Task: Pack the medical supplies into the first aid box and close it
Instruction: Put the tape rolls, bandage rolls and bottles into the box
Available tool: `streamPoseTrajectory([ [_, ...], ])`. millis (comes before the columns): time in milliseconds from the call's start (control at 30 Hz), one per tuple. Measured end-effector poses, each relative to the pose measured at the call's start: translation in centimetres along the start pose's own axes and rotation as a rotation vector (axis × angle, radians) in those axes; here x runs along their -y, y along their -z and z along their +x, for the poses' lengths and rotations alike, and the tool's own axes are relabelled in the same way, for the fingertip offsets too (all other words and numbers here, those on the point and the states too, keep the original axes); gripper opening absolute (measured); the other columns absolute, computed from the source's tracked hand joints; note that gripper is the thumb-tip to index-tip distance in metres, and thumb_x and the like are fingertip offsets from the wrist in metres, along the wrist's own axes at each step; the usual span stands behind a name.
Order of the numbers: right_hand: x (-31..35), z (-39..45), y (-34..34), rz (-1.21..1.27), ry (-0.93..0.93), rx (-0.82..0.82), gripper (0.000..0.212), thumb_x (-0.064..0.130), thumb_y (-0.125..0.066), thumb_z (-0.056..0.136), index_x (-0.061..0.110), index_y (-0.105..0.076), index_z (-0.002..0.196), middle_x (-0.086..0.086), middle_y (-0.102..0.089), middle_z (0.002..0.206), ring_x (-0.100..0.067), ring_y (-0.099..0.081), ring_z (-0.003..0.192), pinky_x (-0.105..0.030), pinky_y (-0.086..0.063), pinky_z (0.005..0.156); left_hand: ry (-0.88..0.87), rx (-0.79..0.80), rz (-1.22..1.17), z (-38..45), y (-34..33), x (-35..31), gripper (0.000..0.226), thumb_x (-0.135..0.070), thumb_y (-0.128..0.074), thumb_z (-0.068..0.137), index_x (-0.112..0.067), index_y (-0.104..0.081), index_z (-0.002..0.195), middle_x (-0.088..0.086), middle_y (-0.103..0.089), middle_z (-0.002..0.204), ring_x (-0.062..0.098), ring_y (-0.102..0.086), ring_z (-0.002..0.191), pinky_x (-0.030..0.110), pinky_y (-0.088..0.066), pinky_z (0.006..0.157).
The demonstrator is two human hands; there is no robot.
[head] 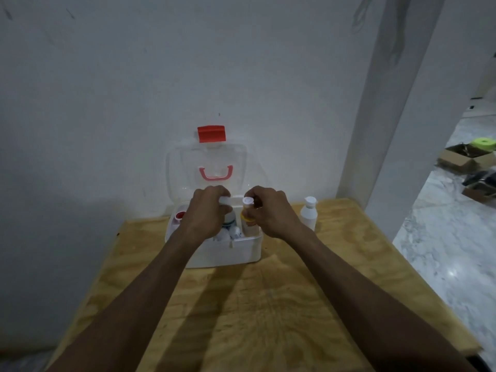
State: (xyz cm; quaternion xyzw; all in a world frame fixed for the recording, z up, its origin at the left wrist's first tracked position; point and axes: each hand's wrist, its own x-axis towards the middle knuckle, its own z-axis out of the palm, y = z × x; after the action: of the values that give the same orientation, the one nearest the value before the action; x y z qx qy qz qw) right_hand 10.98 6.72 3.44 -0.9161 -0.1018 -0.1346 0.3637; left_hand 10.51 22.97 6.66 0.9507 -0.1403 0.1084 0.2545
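A white first aid box (241,251) stands open on the wooden table (268,304). Its clear lid (177,167), with a pink handle and a red latch (211,133), leans back against the wall. My left hand (208,210) grips a white-capped bottle (228,214) standing in the middle of the box. My right hand (271,210) pinches an orange and white tube (248,218) upright at the box's right end. A red-capped container (179,217) sits at the left end, and small white items (228,234) lie at the front.
A white squeeze bottle (309,213) stands on the table just right of the box. A white pillar (397,130) rises past the table's right rear corner. Open cardboard boxes (467,159) lie on the marble floor to the right. The wall is close behind the box.
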Motion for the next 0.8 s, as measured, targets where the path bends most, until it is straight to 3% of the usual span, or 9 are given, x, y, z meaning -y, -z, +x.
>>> streamPoseTrajectory([
  [267, -0.3, 0.6, -1.1, -0.126, 0.025, 0.058, 0.015, 0.009, -0.068, 0.083, 0.011, -0.064, 0.097, -0.01, -0.066, 0.096, -0.026, -0.057, 0.082, -0.045, -0.053, 0.074, 0.021, 0.069, 0.023, 1.0, -0.6, -0.5, 0.032, -0.006, -0.067, 0.087, -0.006, -0.065, 0.119, 0.016, -0.068, 0.112, 0.028, -0.065, 0.094, 0.029, -0.049, 0.08],
  [400, -0.4, 0.9, -1.4, -0.146, 0.026, 0.049, 0.014, 0.01, -0.067, 0.085, 0.012, -0.064, 0.099, -0.01, -0.066, 0.099, -0.02, -0.055, 0.078, -0.035, -0.052, 0.071, 0.038, 0.078, 0.021, 1.3, -0.6, -0.8, 0.034, -0.005, -0.067, 0.087, -0.005, -0.064, 0.121, 0.015, -0.067, 0.116, 0.028, -0.064, 0.098, 0.031, -0.049, 0.086],
  [600, -0.4, 0.9, -1.4, -0.139, 0.011, 0.059, 0.016, 0.009, -0.067, 0.086, 0.01, -0.065, 0.102, -0.01, -0.066, 0.102, -0.019, -0.054, 0.079, -0.029, -0.047, 0.07, 0.053, 0.074, 0.006, 1.4, -0.6, -0.8, 0.035, -0.006, -0.068, 0.087, -0.005, -0.064, 0.122, 0.015, -0.067, 0.118, 0.029, -0.065, 0.101, 0.03, -0.048, 0.087],
  [733, -0.1, 0.7, -1.2, -0.141, 0.001, 0.066, 0.018, 0.009, -0.068, 0.086, 0.01, -0.064, 0.104, -0.01, -0.065, 0.104, -0.022, -0.057, 0.083, -0.035, -0.053, 0.076, 0.074, 0.094, 0.032, 1.3, -1.1, -0.5, 0.037, -0.01, -0.068, 0.088, -0.006, -0.062, 0.123, 0.016, -0.064, 0.12, 0.03, -0.062, 0.104, 0.035, -0.049, 0.091],
  [800, 0.0, 0.7, -1.2, -0.147, 0.004, 0.07, 0.017, 0.008, -0.067, 0.086, 0.009, -0.064, 0.102, -0.011, -0.065, 0.102, -0.022, -0.056, 0.082, -0.032, -0.049, 0.07, 0.082, 0.119, 0.041, 1.2, -1.5, -0.3, 0.033, -0.01, -0.068, 0.087, -0.005, -0.063, 0.12, 0.016, -0.065, 0.118, 0.029, -0.063, 0.101, 0.036, -0.051, 0.09],
])
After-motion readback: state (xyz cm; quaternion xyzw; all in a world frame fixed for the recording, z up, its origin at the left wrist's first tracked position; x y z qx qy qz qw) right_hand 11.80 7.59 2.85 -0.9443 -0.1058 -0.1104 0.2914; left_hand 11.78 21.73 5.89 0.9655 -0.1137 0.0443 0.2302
